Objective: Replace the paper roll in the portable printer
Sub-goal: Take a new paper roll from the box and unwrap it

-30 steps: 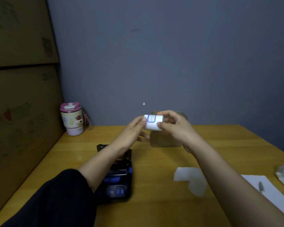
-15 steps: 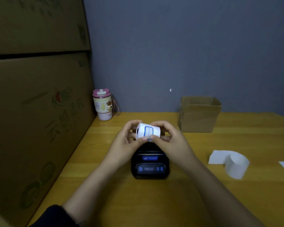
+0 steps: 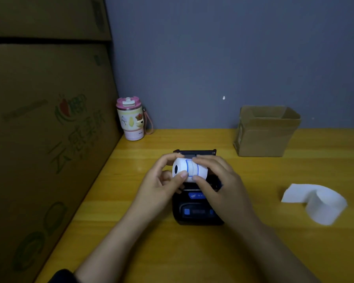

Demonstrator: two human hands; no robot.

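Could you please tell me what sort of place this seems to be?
Probably a storeroom or back-office packing corner: large printed cardboard cartons stacked against a bare grey wall, a small open cardboard box and a portable printer on a wooden table.

- In front of me a plain blue-grey wall [image 3: 223,58] closes the far side of the room, with one small pale fleck on it.
- My desk [image 3: 143,237] is yellow-brown wood, its boards running left to right, and it reaches right up to that wall.
- On my left, big cardboard cartons [image 3: 39,139] are stacked like a wall along the desk's edge; the lower one carries faded green and red print.
- In the far left corner stands a pink-lidded tumbler [image 3: 131,119] with a cartoon pattern.
- Far right, a small open cardboard box [image 3: 264,137] sits against the wall.
- The light is dim and even.
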